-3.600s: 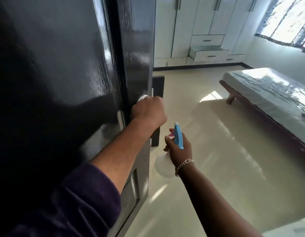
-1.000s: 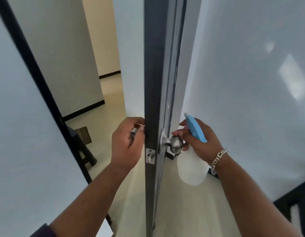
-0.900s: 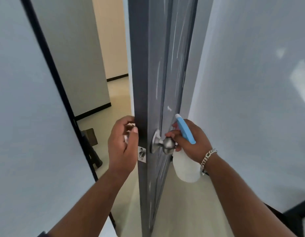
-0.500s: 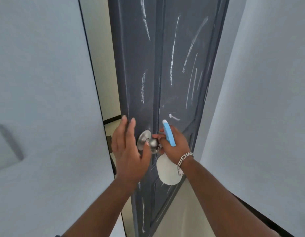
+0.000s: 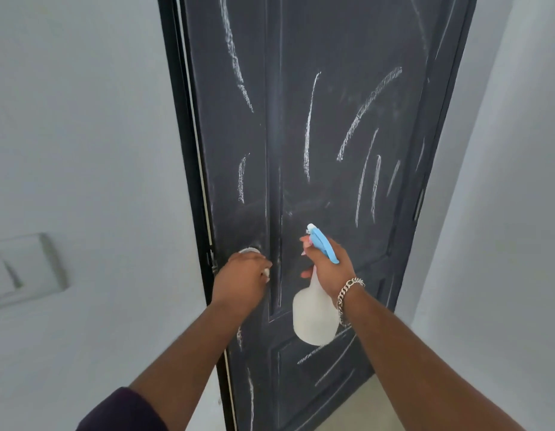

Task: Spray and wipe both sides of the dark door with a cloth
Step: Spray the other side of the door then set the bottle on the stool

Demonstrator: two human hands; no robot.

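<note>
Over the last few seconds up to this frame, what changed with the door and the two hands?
The door swung from edge-on to nearly shut, so its chalk-streaked face now fronts the camera. The left hand left the far-side knob, opened briefly, and now grips the near knob. The right hand let go of that knob. Unchanged: the right hand grips the spray bottle, nozzle toward the door; the streaks are unwiped.

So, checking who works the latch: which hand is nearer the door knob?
Left. The left hand is curled over the door knob; the right hand is off to its right, holding the spray bottle.
</note>
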